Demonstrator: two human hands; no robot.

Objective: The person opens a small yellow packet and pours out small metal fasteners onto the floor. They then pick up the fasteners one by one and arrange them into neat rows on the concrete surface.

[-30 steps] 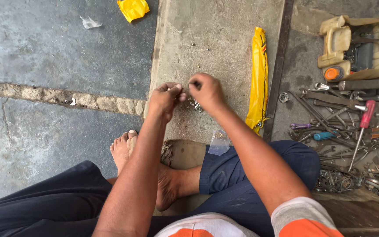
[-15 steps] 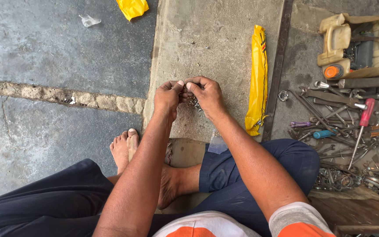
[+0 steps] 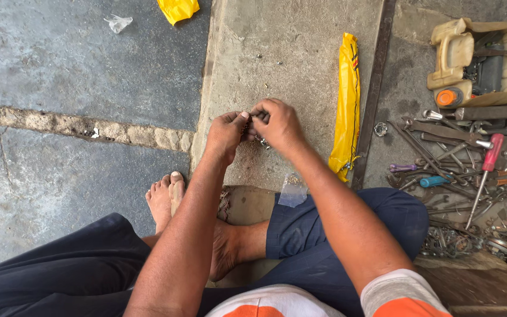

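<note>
Between the fingertips of both hands sits a small metal part, pinched by the left hand and the right hand just above the concrete slab. A long yellow packet lies beside them; scattered tools lie farther right.

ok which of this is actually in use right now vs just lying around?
In use:
- left hand and right hand, pinched together on a small metal part, too small to identify
- concrete slab under them

Lying about:
- yellow plastic bag
- red-handled screwdriver
- pile of hand tools
- cut-open plastic can
- clear plastic scrap
- yellow wrapper
</note>
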